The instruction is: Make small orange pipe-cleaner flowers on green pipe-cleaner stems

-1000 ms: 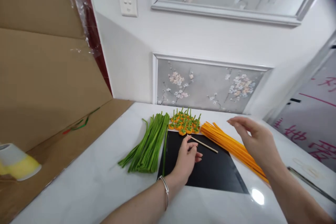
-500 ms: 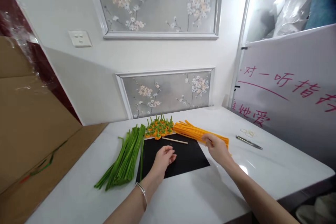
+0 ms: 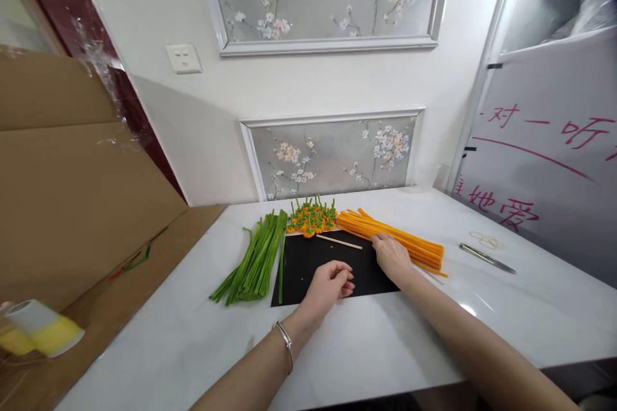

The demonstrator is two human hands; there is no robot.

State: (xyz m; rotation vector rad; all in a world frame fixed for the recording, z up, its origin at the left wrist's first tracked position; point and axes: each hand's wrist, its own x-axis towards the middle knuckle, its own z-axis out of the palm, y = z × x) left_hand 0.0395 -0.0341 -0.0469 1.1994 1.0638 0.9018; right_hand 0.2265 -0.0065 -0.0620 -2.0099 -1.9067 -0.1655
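Left hand (image 3: 330,286): fingers curled loosely, over the near part of the black mat (image 3: 313,260). Nothing visible in it; can't tell if something small is pinched. Bracelet (image 3: 285,343) on that wrist.

Right hand (image 3: 391,258): palm down, fingers bent, at the near side of the orange stems (image 3: 395,237), by the mat's right part. Fingertips partly hidden; can't tell if they grip a stem.

Orange stems: loose bundle on the white table (image 3: 385,340), running from the mat's far right corner out to the right. One or two stick out at the near end.

Green stems (image 3: 260,257): bundle on the table, left of the mat. One single green stem (image 3: 282,270) lies along the mat's left edge.

Orange-green pieces (image 3: 312,215): clustered behind the mat, between both bundles, green ends pointing up.

Stick (image 3: 339,241): pale, lying slantwise on the mat's far part, between the cluster and right hand.

Tweezers (image 3: 486,258): on the table, right of the orange stems. Rubber bands (image 3: 486,240) just behind them.

Spool (image 3: 45,327): white and yellow, on the cardboard (image 3: 96,308) at far left.
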